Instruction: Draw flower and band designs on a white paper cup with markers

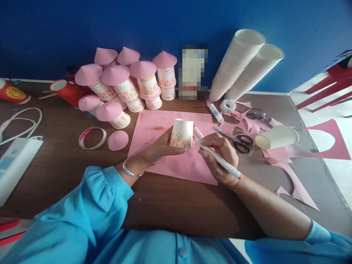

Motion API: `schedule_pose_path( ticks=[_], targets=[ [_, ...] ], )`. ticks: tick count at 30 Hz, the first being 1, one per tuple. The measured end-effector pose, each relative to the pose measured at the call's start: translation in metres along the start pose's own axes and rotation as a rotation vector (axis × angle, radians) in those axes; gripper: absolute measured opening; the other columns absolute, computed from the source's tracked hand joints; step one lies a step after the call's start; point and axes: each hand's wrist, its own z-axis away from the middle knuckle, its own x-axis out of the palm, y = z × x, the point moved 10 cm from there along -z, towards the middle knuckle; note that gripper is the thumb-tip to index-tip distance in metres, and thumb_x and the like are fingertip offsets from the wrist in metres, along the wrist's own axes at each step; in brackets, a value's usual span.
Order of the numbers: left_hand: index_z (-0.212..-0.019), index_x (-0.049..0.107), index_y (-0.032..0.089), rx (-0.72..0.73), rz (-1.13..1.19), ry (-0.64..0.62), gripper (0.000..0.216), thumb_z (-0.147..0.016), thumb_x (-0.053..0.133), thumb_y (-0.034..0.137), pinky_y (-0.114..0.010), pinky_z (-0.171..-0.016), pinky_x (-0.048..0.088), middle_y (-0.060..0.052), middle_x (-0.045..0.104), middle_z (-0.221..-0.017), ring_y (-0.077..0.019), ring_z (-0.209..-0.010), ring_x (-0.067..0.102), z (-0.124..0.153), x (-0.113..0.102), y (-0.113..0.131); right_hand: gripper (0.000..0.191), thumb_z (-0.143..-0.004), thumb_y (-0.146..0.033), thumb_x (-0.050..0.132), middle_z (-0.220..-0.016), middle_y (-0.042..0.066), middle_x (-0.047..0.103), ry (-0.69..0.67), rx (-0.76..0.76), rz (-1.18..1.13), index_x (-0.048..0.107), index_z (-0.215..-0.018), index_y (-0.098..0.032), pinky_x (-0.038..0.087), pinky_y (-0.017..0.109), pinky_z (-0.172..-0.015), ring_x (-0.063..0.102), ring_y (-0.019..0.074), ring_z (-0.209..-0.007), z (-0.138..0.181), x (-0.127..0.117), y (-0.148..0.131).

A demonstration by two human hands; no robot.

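Observation:
My left hand (162, 148) grips a white paper cup (182, 132), its thumb along the lower edge. Orange and yellow flowers are drawn around the lower part of the cup. In my right hand (221, 156) is a white marker (222, 161) with an orange end, its tip close to the cup's right side; whether it touches cannot be made out. Beneath both hands lies a sheet of pink paper (154, 161). A second marker (198, 132) rests on the sheet behind the cup, and a small orange cap (159, 128) lies to its left.
Cup towers with pink cone roofs (143, 69) stand back left. Tall stacks of white cups (236, 62) lean at the back right. Scissors (239, 141), a glue stick (216, 112), a tipped cup (277, 137) and pink scraps lie right. A tape roll (92, 138) and power strip (19, 161) are left.

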Motion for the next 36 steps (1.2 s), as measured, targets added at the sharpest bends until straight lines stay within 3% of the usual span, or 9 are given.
schedule_pose_path(
  ticks=[8, 12, 26, 36],
  targets=[
    [-0.136, 0.067, 0.027, -0.05, 0.049, 0.0, 0.064, -0.078, 0.093, 0.029, -0.04, -0.104, 0.049, -0.007, 0.076, -0.12, -0.0254, -0.112, 0.069, 0.001, -0.006, -0.011, 0.014, -0.099, -0.02, 0.069, -0.093, 0.005, 0.071, 0.003, -0.003, -0.016, 0.065, -0.112, -0.023, 0.06, 0.033, -0.069, 0.07, 0.0188, -0.081, 0.001, 0.0, 0.0],
    [-0.141, 0.067, 0.027, -0.023, 0.053, -0.013, 0.068, -0.078, 0.093, 0.032, -0.038, -0.102, 0.05, -0.007, 0.077, -0.12, -0.0261, -0.114, 0.069, -0.001, -0.003, -0.008, 0.014, -0.099, -0.018, 0.069, -0.092, 0.005, 0.07, -0.003, -0.01, -0.029, 0.065, -0.112, -0.023, 0.06, 0.032, -0.07, 0.069, 0.0182, -0.081, 0.0, 0.001, -0.001],
    [-0.129, 0.073, 0.022, -0.007, 0.027, -0.011, 0.055, -0.078, 0.092, 0.03, -0.037, -0.099, 0.052, -0.008, 0.078, -0.115, -0.0284, -0.117, 0.069, -0.003, 0.004, 0.003, 0.012, -0.098, -0.018, 0.068, -0.09, 0.004, 0.072, -0.046, 0.004, -0.045, 0.066, -0.109, -0.023, 0.063, 0.033, -0.072, 0.073, 0.0189, -0.082, 0.001, 0.005, -0.002],
    [-0.138, 0.064, 0.024, -0.048, -0.033, 0.042, 0.07, -0.075, 0.095, 0.03, -0.038, -0.096, 0.052, -0.009, 0.073, -0.12, -0.0269, -0.111, 0.068, 0.0, -0.002, -0.003, 0.012, -0.097, -0.016, 0.069, -0.089, 0.005, 0.072, -0.05, 0.0, -0.05, 0.066, -0.107, -0.022, 0.062, 0.033, -0.07, 0.072, 0.0191, -0.079, 0.002, 0.007, -0.003]
  ],
)
